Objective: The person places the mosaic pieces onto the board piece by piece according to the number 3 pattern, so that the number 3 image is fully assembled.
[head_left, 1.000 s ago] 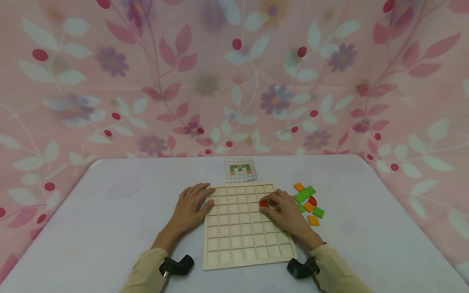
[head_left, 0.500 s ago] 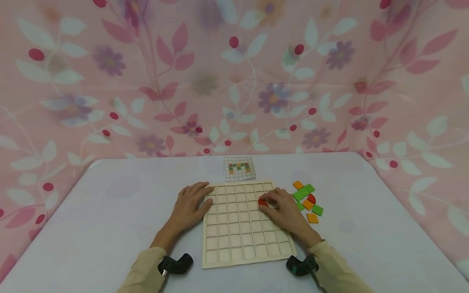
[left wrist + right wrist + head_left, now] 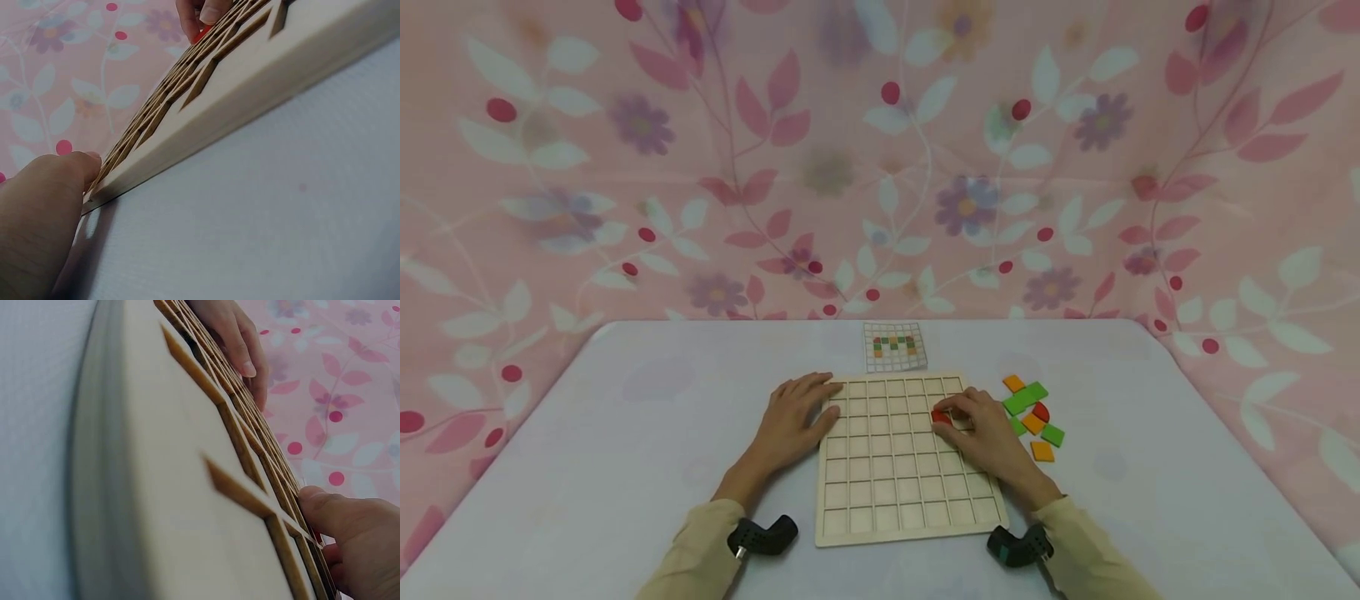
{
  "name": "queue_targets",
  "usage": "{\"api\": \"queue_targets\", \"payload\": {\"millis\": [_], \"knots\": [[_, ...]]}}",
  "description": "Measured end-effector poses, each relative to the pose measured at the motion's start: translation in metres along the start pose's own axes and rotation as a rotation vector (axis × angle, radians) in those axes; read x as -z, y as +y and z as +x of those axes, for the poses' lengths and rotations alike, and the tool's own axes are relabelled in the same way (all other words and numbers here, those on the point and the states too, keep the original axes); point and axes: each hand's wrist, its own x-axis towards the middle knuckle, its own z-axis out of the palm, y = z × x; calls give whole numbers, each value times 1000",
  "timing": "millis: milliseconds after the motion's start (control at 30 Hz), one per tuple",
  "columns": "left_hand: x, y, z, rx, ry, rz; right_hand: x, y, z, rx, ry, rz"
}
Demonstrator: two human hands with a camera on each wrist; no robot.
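Note:
A pale wooden board [image 3: 880, 536] with a grid of square recesses lies on the table. On its right part, my right hand [image 3: 988, 437] pinches a small red tile [image 3: 940, 417] between thumb and fingers, low over the grid. The fingers partly cover the tile's outline. My left hand [image 3: 792, 423] rests along the board's upper left edge, its fingertips over the rim. In the left wrist view, the left thumb [image 3: 84, 167] lies at the board's edge, and a bit of the red tile [image 3: 201, 34] shows under the far fingers. The right wrist view has the right thumb [image 3: 322, 506] reaching down to the grid.
Right of the board lie loose tiles: a long green tile [image 3: 1026, 398], a red rounded tile [image 3: 1041, 412], an orange square [image 3: 1042, 452], a green square [image 3: 1052, 435] and others. Behind the board is a printed pattern card [image 3: 895, 362]. A floral cloth [image 3: 827, 175] hangs behind the table.
The head view shifts slightly. Both hands and the red tile keep their places on the board.

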Motion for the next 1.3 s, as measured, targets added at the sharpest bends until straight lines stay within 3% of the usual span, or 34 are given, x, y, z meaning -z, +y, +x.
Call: {"api": "queue_targets", "payload": {"millis": [333,567,833,1300], "knots": [[-3,-2,-6,9,-8,-2,-3,2,-4,10,-12,-7],[-2,-1,1,-31,26,21,2,3,0,9,-24,-4],[2,0,4,-9,-19,29,5,2,3,23,-52,-12],[3,0,3,0,-33,13,12,-3,2,-17,-111,1]]}}
